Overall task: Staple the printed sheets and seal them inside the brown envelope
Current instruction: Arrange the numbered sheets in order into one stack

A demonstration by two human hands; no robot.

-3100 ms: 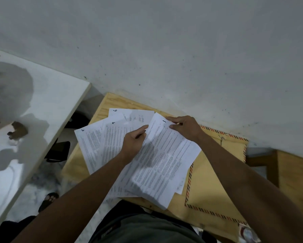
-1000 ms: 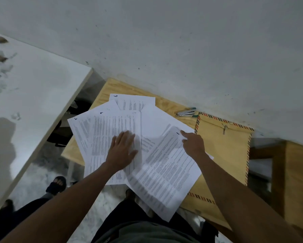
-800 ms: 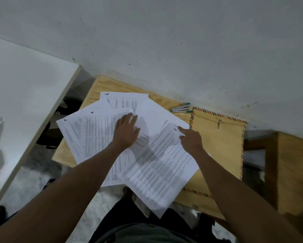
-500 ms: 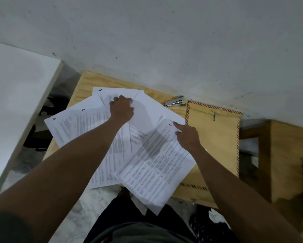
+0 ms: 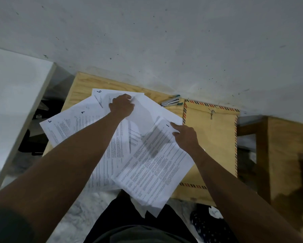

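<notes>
Several printed sheets (image 5: 152, 165) lie fanned out over a small wooden table (image 5: 80, 86), each with a handwritten number at its top. My left hand (image 5: 121, 106) reaches to the far sheets and pinches the top edge of one of them. My right hand (image 5: 185, 136) rests on the top right corner of the sheet marked 1, its index finger stretched out. The brown envelope (image 5: 215, 137), striped along its border and fitted with a metal clasp, lies flat to the right, partly under the sheets. A silver stapler (image 5: 171, 102) with green ends lies at the table's far edge, by the wall.
A grey wall (image 5: 164, 41) runs right behind the table. A white tabletop (image 5: 12, 102) stands to the left, with a gap and dark objects on the floor between. A second wooden piece (image 5: 287, 155) stands to the right. My legs show below the table's near edge.
My left hand has moved from lying flat on the middle sheets up to the far sheets and now pinches one. My right hand has stayed on sheet 1.
</notes>
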